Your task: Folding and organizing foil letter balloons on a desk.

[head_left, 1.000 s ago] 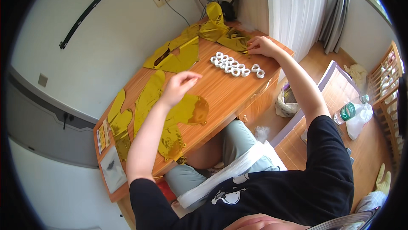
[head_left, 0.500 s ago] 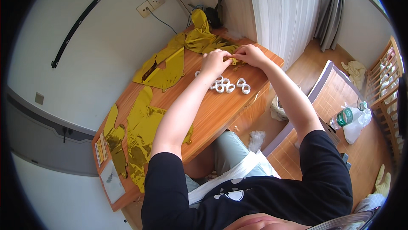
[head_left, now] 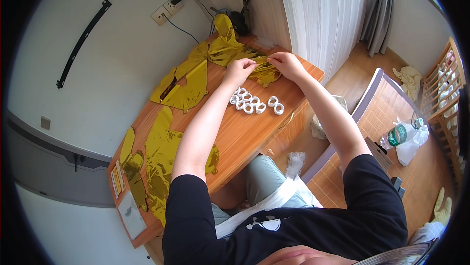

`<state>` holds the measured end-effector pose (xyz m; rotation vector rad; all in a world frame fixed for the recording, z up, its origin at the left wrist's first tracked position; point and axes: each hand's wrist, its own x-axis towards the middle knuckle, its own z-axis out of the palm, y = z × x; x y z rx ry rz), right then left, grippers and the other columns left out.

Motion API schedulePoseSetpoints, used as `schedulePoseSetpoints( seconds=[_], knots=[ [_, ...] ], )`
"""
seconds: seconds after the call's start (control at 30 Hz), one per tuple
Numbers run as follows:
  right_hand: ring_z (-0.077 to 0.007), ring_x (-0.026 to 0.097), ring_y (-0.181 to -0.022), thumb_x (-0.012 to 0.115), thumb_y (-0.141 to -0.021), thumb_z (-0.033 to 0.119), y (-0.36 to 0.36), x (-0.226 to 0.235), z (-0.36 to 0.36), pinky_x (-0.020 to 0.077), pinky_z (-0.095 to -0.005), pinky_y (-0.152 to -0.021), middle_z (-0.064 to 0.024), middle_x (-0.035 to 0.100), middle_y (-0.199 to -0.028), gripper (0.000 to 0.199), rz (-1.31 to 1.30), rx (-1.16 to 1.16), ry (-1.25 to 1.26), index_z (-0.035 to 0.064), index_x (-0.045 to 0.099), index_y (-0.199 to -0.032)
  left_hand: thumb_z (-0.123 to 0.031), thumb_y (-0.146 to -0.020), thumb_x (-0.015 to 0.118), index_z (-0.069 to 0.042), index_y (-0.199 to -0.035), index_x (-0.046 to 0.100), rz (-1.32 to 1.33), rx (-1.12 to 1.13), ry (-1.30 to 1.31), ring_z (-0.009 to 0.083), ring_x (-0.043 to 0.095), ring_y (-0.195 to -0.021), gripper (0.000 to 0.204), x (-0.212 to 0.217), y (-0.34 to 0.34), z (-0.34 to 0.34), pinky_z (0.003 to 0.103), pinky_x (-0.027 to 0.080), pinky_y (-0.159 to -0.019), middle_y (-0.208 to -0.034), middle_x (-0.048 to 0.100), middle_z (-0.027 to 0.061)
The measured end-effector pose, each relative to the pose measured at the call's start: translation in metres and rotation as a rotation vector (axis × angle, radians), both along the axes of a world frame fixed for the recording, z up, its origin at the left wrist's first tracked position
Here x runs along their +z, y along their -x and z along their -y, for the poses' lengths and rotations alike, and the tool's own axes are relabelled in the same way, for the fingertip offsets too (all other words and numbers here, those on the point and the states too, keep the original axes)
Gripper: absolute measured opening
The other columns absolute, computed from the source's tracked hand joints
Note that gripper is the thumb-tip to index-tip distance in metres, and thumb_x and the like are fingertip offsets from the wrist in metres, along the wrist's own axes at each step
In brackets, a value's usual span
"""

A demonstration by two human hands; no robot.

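Over the far right part of the wooden table (head_left: 235,138), my left hand (head_left: 238,71) and my right hand (head_left: 288,65) pinch a gold foil balloon (head_left: 267,75) between them. It is flat and crumpled, and a narrow strip of it spans the gap between my fingertips. Its lower part hangs down to the tabletop. Just nearer to me lie several small white rolls of ribbon (head_left: 254,101), bunched in a cluster, with a pair (head_left: 275,102) set a little to the right.
More flat gold foil balloons cover the table's left side (head_left: 159,152) and far edge (head_left: 183,86). A black device (head_left: 240,22) with cables stands in the far corner by a wall socket (head_left: 166,11). Right of the table are a low bamboo-topped surface (head_left: 330,172) and a plastic bottle (head_left: 395,135).
My hands have drawn apart, the left one moving left and slightly down. The foil between them now shows as a stretched strip. The view has shifted slightly.
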<state>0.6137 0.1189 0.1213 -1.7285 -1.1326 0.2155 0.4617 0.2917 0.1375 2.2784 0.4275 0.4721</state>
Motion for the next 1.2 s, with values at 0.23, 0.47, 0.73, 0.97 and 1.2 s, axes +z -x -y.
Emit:
schedulePoseSetpoints(
  seconds=[0.23,0.47,0.73,0.97,1.2],
  knots=[
    [-0.0140,0.070,-0.087,0.070,-0.097,0.011,-0.005,-0.003,0.002,0.0555,-0.0290,-0.080,-0.0097,0.077,-0.098,0.020,-0.062,0.077,-0.009,0.0003,0.075,-0.113,-0.017,-0.088,0.081,-0.004,-0.103,0.077,-0.027,0.045,0.029,0.0114,0.070,-0.081,0.021,0.001,-0.005,0.001,0.028,0.055,-0.077,-0.090,0.078,0.0047],
    [-0.0129,0.069,-0.091,0.071,-0.096,0.006,-0.006,-0.005,0.000,0.0562,-0.0278,-0.081,-0.0070,0.075,-0.099,0.015,-0.171,0.095,-0.112,-0.0021,0.070,-0.108,-0.014,-0.082,0.086,-0.005,-0.100,0.078,-0.062,0.098,0.058,0.0108,0.070,-0.083,0.022,0.002,-0.003,0.008,0.027,0.055,-0.078,-0.090,0.078,0.0039],
    [-0.0124,0.070,-0.089,0.071,-0.097,0.009,-0.002,-0.001,-0.004,0.0564,-0.0274,-0.080,-0.0075,0.075,-0.097,0.016,-0.177,0.003,-0.091,-0.0022,0.070,-0.108,-0.018,-0.079,0.090,-0.004,-0.110,0.072,-0.005,0.062,-0.091,0.0138,0.069,-0.093,0.039,0.005,0.007,0.014,0.030,0.055,-0.084,-0.101,0.075,0.0039],
    [-0.0181,0.073,-0.093,0.078,-0.088,0.010,-0.007,-0.005,-0.002,0.0576,-0.0309,-0.084,-0.0100,0.077,-0.098,0.021,-0.182,-0.030,-0.085,0.0007,0.073,-0.107,-0.027,-0.075,0.092,-0.009,-0.114,0.069,0.148,0.127,-0.571,0.0250,0.066,-0.098,0.048,0.016,0.012,0.028,0.040,0.053,-0.088,-0.104,0.070,0.0067],
    [-0.0135,0.070,-0.089,0.077,-0.089,0.007,-0.006,-0.004,-0.004,0.0574,-0.0283,-0.082,-0.0079,0.074,-0.097,0.022,-0.154,-0.008,-0.097,-0.0012,0.071,-0.109,-0.037,-0.084,0.083,-0.009,-0.089,0.076,0.175,0.057,-0.599,0.0276,0.066,-0.098,0.029,0.012,0.017,0.023,0.041,0.051,-0.088,-0.095,0.071,0.0050]
  ],
)
